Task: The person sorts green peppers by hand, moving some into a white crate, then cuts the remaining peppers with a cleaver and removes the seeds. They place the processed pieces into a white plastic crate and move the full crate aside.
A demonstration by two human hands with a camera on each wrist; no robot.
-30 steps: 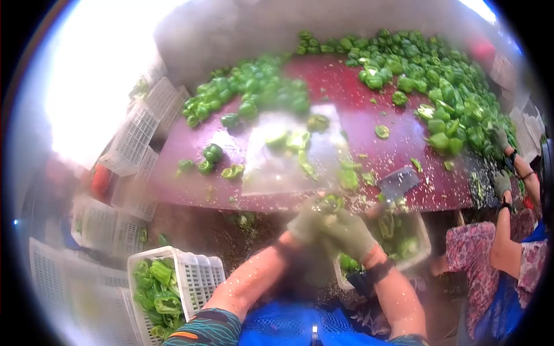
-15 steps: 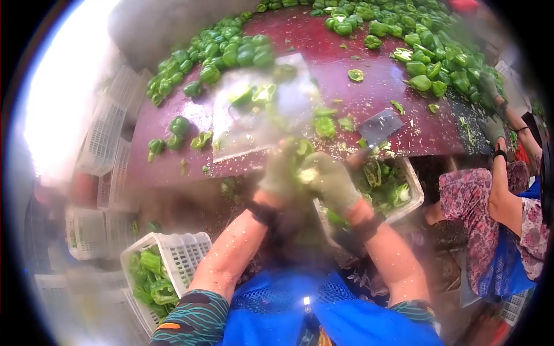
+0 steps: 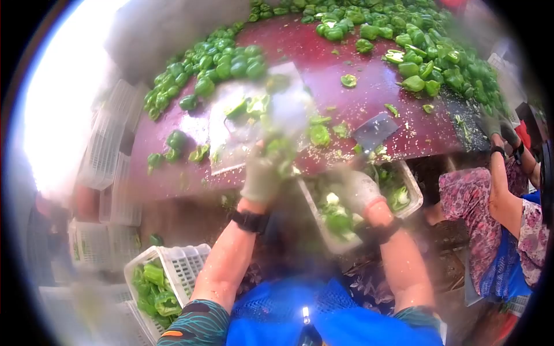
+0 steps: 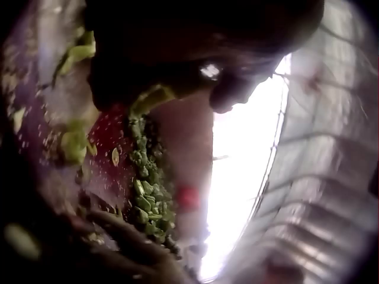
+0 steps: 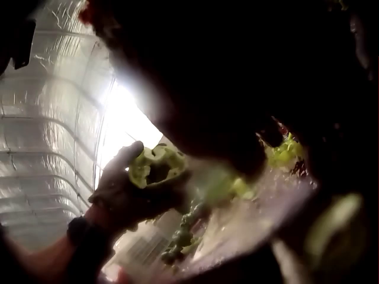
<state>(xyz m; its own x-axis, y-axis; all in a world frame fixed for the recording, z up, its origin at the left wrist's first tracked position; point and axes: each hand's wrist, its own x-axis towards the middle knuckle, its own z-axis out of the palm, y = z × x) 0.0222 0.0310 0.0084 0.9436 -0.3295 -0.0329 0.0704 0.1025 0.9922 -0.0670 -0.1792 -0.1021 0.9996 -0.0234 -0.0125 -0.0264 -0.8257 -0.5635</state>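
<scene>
My gloved left hand point(image 3: 259, 180) holds a hollowed green bell pepper point(image 3: 280, 153) over the table's front edge. The right wrist view shows that pepper's open end point(image 5: 157, 167) facing the camera, with the fingers around it. Apart from it, my gloved right hand point(image 3: 362, 190) hovers over a white tub point(image 3: 411, 183) of pepper pieces, its fingers blurred. Just below those fingers is a pale-topped pepper core point(image 3: 333, 199). A broad-bladed cleaver point(image 3: 376, 132) lies on the red table point(image 3: 346, 104), right of a pale cutting board point(image 3: 225, 115).
Whole green peppers point(image 3: 213, 63) are heaped along the far left, with a larger pile point(image 3: 450, 63) at the right. A white crate point(image 3: 184, 265) of peppers stands at lower left, near stacked crates point(image 3: 107, 138). Another person's hands point(image 3: 501, 130) work at the right edge.
My hands have separated: the left moves left with the pepper, the right moves right and down over the tub. The core has left the right hand. The head view has tilted down.
</scene>
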